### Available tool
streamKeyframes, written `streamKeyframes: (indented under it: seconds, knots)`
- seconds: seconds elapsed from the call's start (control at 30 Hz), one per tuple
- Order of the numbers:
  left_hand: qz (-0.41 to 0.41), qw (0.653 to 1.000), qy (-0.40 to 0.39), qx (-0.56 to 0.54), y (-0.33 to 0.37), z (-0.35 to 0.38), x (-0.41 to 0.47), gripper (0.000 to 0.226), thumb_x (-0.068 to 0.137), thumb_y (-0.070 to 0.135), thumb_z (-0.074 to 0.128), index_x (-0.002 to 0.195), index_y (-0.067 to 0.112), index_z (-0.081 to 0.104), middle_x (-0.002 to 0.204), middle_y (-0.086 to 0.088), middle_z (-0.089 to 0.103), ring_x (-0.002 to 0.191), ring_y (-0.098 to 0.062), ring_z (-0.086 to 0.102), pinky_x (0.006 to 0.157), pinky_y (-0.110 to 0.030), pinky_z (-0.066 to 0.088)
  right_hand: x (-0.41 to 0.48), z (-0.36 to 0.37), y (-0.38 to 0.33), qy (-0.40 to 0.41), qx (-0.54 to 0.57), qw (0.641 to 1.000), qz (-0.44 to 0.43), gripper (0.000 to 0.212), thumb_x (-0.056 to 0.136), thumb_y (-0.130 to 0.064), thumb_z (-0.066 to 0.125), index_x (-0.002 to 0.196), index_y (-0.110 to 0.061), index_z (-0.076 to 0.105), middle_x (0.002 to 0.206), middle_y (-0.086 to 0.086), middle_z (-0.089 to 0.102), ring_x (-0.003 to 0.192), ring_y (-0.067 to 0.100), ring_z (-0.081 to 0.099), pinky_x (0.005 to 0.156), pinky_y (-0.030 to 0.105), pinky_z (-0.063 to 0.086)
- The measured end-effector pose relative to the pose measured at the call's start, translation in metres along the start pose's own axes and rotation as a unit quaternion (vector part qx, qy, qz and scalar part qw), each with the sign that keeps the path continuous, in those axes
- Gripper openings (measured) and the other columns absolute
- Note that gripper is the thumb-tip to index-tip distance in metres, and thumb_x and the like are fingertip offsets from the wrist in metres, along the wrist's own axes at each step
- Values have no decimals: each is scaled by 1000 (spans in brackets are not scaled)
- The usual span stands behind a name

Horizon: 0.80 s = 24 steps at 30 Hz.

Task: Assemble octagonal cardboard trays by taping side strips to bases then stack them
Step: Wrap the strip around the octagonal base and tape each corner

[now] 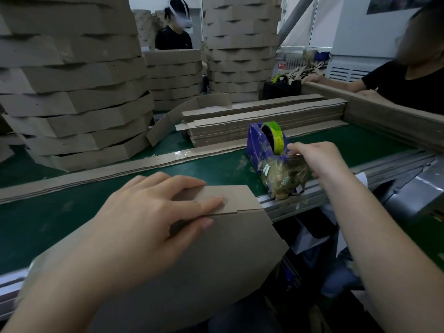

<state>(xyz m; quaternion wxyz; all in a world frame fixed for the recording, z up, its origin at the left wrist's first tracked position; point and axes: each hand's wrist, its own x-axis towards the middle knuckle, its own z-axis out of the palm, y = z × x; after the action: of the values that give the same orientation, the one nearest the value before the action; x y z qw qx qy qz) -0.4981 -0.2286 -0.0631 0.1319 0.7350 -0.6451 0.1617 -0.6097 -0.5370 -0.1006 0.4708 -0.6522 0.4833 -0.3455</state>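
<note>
A brown cardboard tray (pixel 216 255) lies tilted against the near edge of the green table, its side strip folded along the base. My left hand (pixel 149 219) presses on it, fingers straight across the strip and thumb along the seam. My right hand (pixel 312 162) reaches to the purple tape dispenser (pixel 260 146) with its green tape roll (pixel 274 134) and pinches the tape end at the cutter. A clump of used tape and cardboard scraps (pixel 286 179) clings to the dispenser's front.
Tall stacks of finished trays (pixel 72 92) stand at the left and back (pixel 240 44). Flat side strips (pixel 264 121) are piled behind the dispenser, and one long strip (pixel 120 168) lies across the table. Another person (pixel 408 78) works at the right; one more stands at the back.
</note>
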Motion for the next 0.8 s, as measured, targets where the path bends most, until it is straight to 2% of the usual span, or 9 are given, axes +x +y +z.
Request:
streamKeyframes:
  seconds: [0.1,0.17,0.2,0.27,0.33,0.37,0.53,0.67,0.8]
  knots:
    - [3,1000,4,3,-1,1,-1,37,91,49,41,117,45,68,118,12,66,93,-21,65,70,-42,54,0,-3,-6,1,45,999,24,20,75,-24,78,66,-12,64,50,-5,54,40,6,45,39,20,31]
    - [3,1000,7,4,-2,2,0,37,91,49,42,116,44,68,118,11,66,93,-20,65,69,-42,54,2,-4,-9,-17,46,998,34,24,75,-20,78,63,-12,59,36,-9,47,28,1,41,35,17,29]
    - [2,1000,9,3,-2,2,0,37,91,49,42,116,44,68,117,11,66,93,-20,65,68,-42,54,4,-5,-11,-20,39,999,31,24,75,-20,78,65,-12,58,40,-8,49,34,3,44,40,18,31]
    - [2,1000,11,3,-2,2,0,36,90,49,42,116,44,68,117,11,66,92,-20,66,67,-42,54,9,-6,-14,-14,18,1000,7,20,76,-24,79,71,-13,63,64,-3,56,57,11,49,59,25,39]
    - [3,1000,12,4,-2,2,0,36,90,49,43,115,44,68,116,12,66,92,-20,66,67,-42,55,17,-6,-17,-25,-16,999,-17,21,77,-28,79,88,-13,70,89,-2,60,84,17,54,80,31,39]
    - [3,1000,11,4,-2,2,0,36,90,49,42,115,45,68,116,12,66,92,-19,66,68,-41,54,20,-6,-19,-44,-40,998,-25,26,77,-30,80,96,-14,71,95,-2,59,92,17,52,84,32,37]
    - [3,1000,16,1,-3,1,-1,36,90,48,43,115,43,69,115,10,67,90,-21,66,68,-41,55,29,-1,-25,-116,-68,990,-47,16,75,-33,81,86,-26,71,91,-7,62,94,17,51,83,35,36]
    - [0,1000,19,4,-4,-1,-2,37,90,48,42,114,43,69,115,11,67,89,-20,66,66,-40,54,32,2,-25,-125,-50,989,-60,18,79,-38,77,91,-27,71,106,-3,59,106,20,47,100,44,37]
    - [-4,1000,21,4,-4,-1,-2,36,89,48,42,114,44,69,115,12,67,89,-19,66,65,-39,55,36,5,-24,-119,-46,989,-71,28,82,-41,73,101,-21,71,96,-5,57,96,17,49,88,37,35]
